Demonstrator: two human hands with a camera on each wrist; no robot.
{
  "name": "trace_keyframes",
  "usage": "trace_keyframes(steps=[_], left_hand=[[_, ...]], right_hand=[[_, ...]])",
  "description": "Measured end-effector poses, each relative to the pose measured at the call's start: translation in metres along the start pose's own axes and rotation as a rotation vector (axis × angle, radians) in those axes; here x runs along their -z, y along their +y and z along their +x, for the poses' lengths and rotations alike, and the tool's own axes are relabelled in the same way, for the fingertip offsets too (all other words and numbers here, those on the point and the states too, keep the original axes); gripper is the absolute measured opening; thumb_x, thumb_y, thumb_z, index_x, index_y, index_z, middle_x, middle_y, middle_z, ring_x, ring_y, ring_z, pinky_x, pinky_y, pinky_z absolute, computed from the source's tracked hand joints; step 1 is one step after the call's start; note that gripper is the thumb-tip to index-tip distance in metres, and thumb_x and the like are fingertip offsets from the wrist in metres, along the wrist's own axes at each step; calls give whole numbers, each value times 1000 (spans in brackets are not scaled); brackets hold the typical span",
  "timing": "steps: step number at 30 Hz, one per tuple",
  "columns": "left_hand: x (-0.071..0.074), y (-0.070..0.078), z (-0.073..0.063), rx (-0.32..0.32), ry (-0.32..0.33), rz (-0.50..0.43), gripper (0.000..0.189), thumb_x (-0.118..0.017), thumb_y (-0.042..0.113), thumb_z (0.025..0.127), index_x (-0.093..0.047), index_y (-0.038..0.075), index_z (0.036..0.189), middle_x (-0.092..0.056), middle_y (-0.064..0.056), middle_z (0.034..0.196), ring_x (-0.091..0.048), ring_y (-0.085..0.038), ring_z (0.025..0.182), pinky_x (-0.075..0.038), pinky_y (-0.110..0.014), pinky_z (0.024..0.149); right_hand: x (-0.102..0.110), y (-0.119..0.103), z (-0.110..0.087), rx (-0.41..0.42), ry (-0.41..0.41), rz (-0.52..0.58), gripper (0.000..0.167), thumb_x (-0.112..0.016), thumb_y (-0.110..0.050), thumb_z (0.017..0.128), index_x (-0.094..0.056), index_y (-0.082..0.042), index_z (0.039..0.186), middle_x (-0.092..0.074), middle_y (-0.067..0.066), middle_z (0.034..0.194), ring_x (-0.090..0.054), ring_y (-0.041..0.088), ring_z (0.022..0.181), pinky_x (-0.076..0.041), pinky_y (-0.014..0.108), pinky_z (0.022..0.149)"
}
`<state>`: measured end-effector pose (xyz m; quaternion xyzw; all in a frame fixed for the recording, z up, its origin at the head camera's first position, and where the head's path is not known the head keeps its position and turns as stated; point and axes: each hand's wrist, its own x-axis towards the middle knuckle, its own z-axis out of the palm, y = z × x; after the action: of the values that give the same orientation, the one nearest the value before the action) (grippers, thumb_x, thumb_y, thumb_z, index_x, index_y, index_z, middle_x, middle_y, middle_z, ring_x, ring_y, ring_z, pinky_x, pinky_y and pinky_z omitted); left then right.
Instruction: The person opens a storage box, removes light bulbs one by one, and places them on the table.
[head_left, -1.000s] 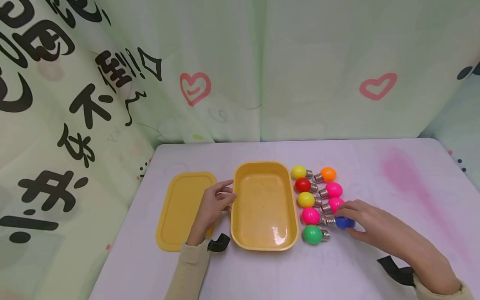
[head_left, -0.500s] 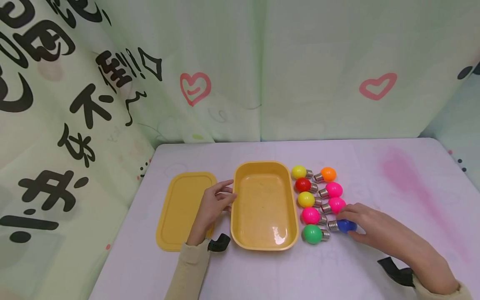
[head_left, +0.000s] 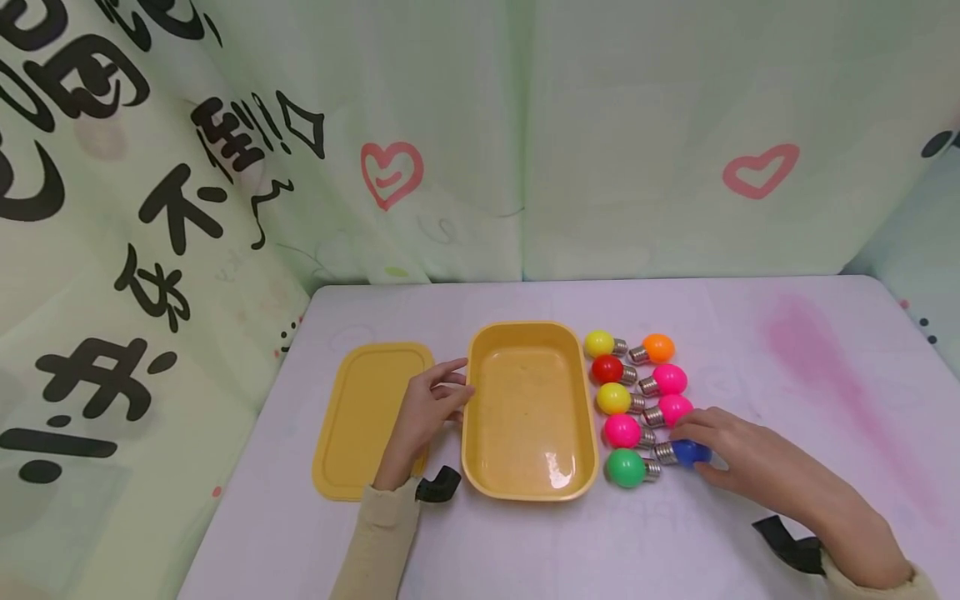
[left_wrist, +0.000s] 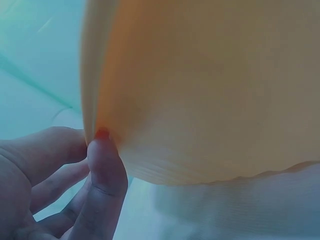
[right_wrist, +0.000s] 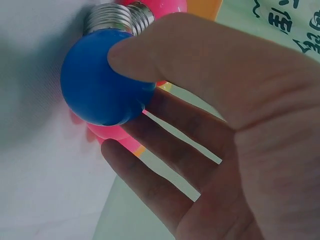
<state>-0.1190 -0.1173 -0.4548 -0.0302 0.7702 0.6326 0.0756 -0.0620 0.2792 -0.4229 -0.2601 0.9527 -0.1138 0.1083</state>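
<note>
In the head view my left hand (head_left: 431, 408) pinches the left wall of a yellow plastic box (head_left: 532, 492). The left wrist view shows the thumb and a finger (left_wrist: 107, 167) meeting at the box rim (left_wrist: 92, 60). My right hand (head_left: 738, 454) holds a blue light bulb (head_left: 692, 453) on the table, its metal base pointing left. Seen from the right wrist, the thumb (right_wrist: 135, 57) lies on one side of the blue bulb (right_wrist: 95, 75) and fingers on the other. Left of it are a green bulb (head_left: 626, 468) and a pink bulb (head_left: 622, 431).
A yellow lid (head_left: 360, 425) lies flat to the left of the box, partly under the left forearm. Beyond the blue bulb, several more bulbs lie in two columns, among them an orange bulb (head_left: 658, 347) and a red bulb (head_left: 607, 368). A printed curtain (head_left: 622, 167) hangs behind the table.
The blue bulb has shifted slightly right and toward the near edge, its base now apart from the pink bulb's base. The left hand and the box have stayed put.
</note>
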Motion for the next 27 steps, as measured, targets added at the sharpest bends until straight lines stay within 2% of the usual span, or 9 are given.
trace_keyframes(steps=[10,18,23,27], left_hand=[[-1,2,0,3,2,1,46,-72,7,89,-61,7,135,-62,-15,107,-64,-19,75,-59,-27,60],[-1,3,-2,11,2,-3,47,-73,8,89,-61,9,135,-62,-14,107,-64,-18,75,-59,-25,60],[0,3,-2,11,-7,-14,46,-72,7,90,-61,9,135,-63,-13,107,-64,-18,75,-59,-25,60],[0,3,-2,10,-5,-13,46,-72,7,90,-61,9,135,-63,-14,107,-64,-19,76,-59,-26,61]], right_hand=[[-1,-1,-1,9,13,-11,44,-90,-16,69,-72,-15,110,-67,7,113,-63,32,107,-59,45,82],[1,-2,-1,39,68,-42,44,-89,-16,70,-72,-10,110,-67,8,111,-63,31,104,-59,45,83],[2,-3,-1,33,71,-46,45,-89,-18,70,-72,-8,111,-67,10,112,-63,32,105,-59,45,82],[4,-5,-1,25,108,-49,43,-88,-19,73,-72,-7,111,-67,11,111,-64,32,105,-59,46,82]])
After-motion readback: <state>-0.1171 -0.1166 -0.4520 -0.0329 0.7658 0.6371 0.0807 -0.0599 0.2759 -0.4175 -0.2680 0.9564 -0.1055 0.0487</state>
